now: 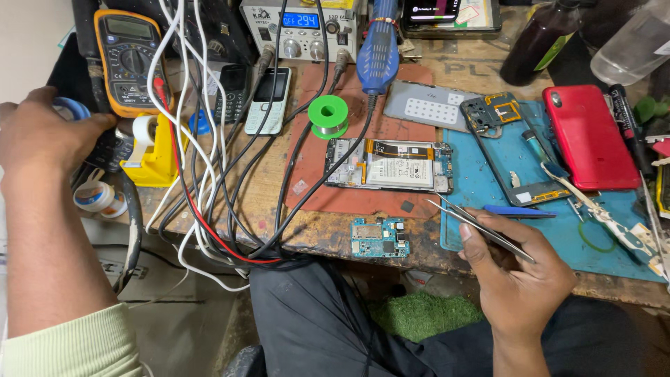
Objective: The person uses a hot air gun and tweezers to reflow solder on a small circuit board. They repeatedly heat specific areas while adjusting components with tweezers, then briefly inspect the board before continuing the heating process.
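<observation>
Steel tweezers (481, 225) sit pinched in the right hand (520, 279), thumb and fingers closed on their rear half. Their long axis runs on a slant, the closed tips pointing up and to the left, toward the lower right corner of the opened phone (388, 165); the tips stop just short of it, over the seam where the red mat (314, 181) meets the blue mat (488, 181). A blue pry tool (520, 211) lies just beyond the tweezers on the blue mat.

Near the bench's front edge, left of the right hand, a small blue circuit board (380, 238) rests on bare wood, close to the drop. Between that board and the right hand there is a short stretch of open bench edge. Above the opened phone stands a green solder spool (328, 115).

Well apart, at the far left, the left hand (42, 136) is curled over a blue tape roll (70, 108) beside the yellow multimeter (128, 59); how firmly it grips I cannot tell. A tangle of cables (202, 181) fills the bench between the two hands, leaving little free room there. To the right, a red phone cover (586, 136) and a phone frame (509, 146) crowd the blue mat.
</observation>
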### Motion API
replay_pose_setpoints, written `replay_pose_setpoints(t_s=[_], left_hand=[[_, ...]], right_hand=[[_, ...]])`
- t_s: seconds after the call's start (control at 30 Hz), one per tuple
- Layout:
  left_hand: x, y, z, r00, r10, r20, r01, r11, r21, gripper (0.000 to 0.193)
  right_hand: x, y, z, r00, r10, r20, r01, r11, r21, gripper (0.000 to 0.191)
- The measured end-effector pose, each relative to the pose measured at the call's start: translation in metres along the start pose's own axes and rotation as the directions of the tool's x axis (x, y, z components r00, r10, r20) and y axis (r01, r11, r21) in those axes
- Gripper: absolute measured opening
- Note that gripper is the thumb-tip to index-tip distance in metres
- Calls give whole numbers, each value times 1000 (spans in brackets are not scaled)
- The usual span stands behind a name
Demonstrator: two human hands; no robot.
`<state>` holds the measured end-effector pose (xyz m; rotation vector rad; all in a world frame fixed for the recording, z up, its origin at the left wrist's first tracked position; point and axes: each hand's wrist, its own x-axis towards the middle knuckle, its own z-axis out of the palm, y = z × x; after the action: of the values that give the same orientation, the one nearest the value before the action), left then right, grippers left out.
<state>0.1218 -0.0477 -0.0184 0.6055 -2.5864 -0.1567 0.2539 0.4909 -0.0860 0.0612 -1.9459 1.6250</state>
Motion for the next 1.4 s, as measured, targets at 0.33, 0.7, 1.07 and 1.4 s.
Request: replay_pose_setpoints(t_s=[0.33,0.7,1.07,1.4], left_hand=[[-5,6,9,964,-15,-264,-87,926,-369,54],[-164,210,-84,770,628,-115,-553,567,-611,51],[-187,399,-21,529,829,-182,-660,267,-702,76],[-207,523,55,473,811,-344,-722,134,-678,91]], right_hand=[[5,4,0,994,-111,-11,109,987,-114,23],[1,8,-6,982,-114,-149,134,982,131,22],[13,11,-66,944,-326,49,294,765,-573,18],[27,30,-65,938,-329,109,320,700,-639,19]])
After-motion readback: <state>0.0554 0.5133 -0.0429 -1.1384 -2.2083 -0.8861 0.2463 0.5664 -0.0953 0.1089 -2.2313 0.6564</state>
